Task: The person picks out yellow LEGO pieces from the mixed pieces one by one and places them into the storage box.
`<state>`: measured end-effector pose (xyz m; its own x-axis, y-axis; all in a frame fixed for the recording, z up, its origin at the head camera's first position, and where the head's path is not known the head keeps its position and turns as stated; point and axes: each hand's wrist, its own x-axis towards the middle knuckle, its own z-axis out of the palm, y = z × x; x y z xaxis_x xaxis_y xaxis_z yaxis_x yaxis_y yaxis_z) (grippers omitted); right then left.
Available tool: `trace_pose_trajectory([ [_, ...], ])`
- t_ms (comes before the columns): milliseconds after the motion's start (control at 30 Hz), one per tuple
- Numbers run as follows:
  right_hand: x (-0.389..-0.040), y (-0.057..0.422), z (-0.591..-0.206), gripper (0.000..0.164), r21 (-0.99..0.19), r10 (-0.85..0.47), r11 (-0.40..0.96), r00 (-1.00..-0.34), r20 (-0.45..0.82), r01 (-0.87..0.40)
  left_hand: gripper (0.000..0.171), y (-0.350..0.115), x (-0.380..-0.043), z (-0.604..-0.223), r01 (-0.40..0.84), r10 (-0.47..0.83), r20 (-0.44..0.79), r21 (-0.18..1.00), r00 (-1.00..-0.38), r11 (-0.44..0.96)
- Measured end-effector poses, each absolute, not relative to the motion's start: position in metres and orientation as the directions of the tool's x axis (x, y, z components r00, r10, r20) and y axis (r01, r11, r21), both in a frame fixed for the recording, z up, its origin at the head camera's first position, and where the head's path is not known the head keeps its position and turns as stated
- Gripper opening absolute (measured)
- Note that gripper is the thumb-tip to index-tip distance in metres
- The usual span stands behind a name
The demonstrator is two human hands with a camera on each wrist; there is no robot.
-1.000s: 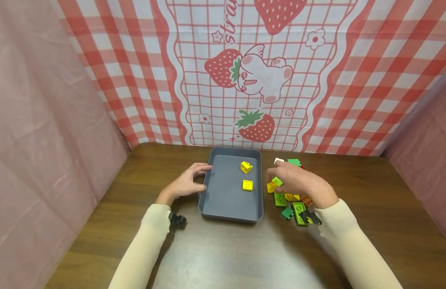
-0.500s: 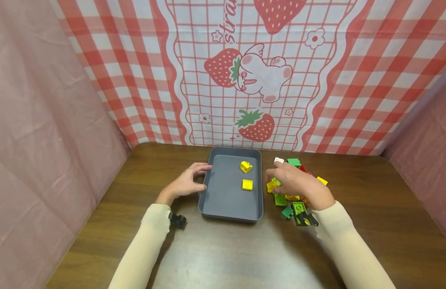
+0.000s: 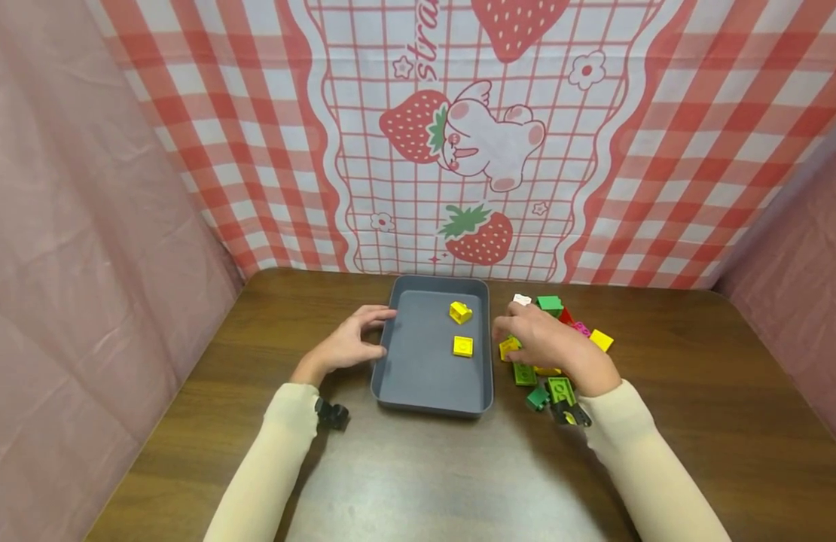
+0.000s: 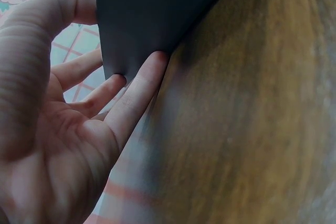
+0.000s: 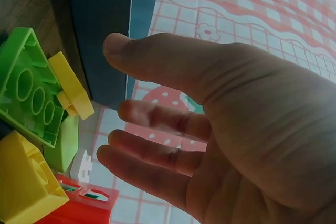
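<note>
Two tray bricks [image 3: 462,346] show only in head view

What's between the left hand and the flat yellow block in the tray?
Just the left wall of the tray and bare tray floor, between left hand and flat yellow block. Head view shows it.

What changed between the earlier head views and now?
The right hand has shifted slightly left, towards the tray, uncovering the flat yellow piece and the pink piece at the pile's far right. I see nothing newly taken hold of; its fingers look empty. The left hand stays at the tray's left side, and the two yellow blocks inside are as they were.
</note>
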<state>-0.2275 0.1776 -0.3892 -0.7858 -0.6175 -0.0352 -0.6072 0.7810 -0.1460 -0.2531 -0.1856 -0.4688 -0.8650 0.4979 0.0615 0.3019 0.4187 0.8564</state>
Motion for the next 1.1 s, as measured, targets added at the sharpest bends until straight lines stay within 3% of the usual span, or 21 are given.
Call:
trace_pose_trajectory([
  [433, -0.226, 0.178, -0.391, 0.034, -0.146, -0.601, 0.794, -0.798, -0.039, -0.59, 0.072, -0.185, -0.251, -0.465, 0.3, 0.505, 0.061, 0.863, -0.861, 0.407],
  [1100, -0.227, 0.174, -0.401, 0.039, -0.1, -0.642, 0.766, -0.765, -0.05, -0.635, 0.072, -0.187, -0.253, -0.469, 0.295, 0.503, 0.059, 0.866, -0.862, 0.405],
])
